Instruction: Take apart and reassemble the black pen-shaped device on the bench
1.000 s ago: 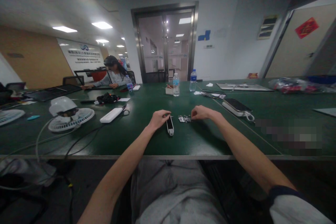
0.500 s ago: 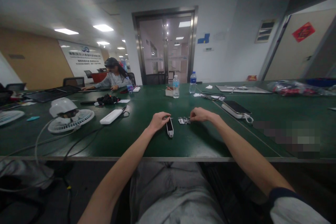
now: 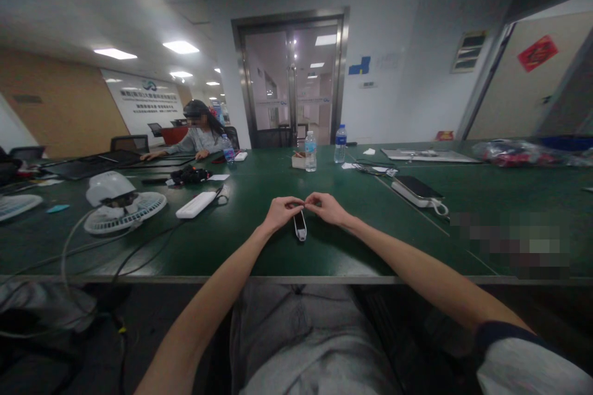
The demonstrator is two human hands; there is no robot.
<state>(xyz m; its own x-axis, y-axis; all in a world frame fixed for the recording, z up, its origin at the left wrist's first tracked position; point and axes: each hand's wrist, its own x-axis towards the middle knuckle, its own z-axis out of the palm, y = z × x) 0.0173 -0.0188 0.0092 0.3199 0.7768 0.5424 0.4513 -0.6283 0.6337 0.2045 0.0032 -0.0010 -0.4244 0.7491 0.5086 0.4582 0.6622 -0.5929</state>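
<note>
Both my hands rest on the green table (image 3: 259, 247), meeting just above a slim black-and-white device (image 3: 301, 226) that lies lengthwise toward me. My left hand (image 3: 280, 211) is curled, its fingertips pinched on something small at the device's far end. My right hand (image 3: 327, 207) is also pinched, with its fingertips touching those of the left. What the fingers hold is too small to name. The small shiny parts seen earlier are hidden behind my right hand.
A white desk fan (image 3: 121, 201) with cables and a white power bank (image 3: 196, 203) lie to the left. Two water bottles (image 3: 311, 151) stand behind. A phone on a white block (image 3: 417, 190) sits to the right. A seated person (image 3: 197, 134) works at the far left.
My right hand has moved left from the small shiny parts to meet my left hand above the device. My left hand has stayed in place.
</note>
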